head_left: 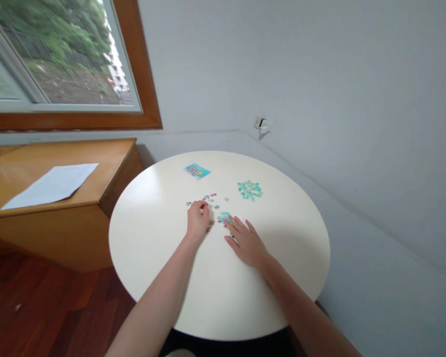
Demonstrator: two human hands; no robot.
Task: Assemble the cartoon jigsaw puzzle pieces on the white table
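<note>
The work looked to be in its early part. Near the middle of the round desk [215, 292], a small patch of puzzle pieces [224, 217] lay close together and seemed at least partly joined (the seams were too small to make out). That patch was all that appeared put together.

Much more was left. A heap of teal pieces [250, 190] sat loose toward one o'clock, and a scatter of pink-and-teal pieces [207, 197] lay just beyond the left hand [198, 220], toward twelve o'clock from it. One pale piece [226, 199] rested apart between patch and heap. The picture card [197, 171] lay flat toward eleven o'clock.

The left hand was curled, thumb and forefinger near each other; whether its grip was closed on a piece could not be told. The right hand [247, 243] lay with its grip apart, fingers spread and clamped on nothing, its fingertips reaching the patch's edge at about four o'clock.
</note>
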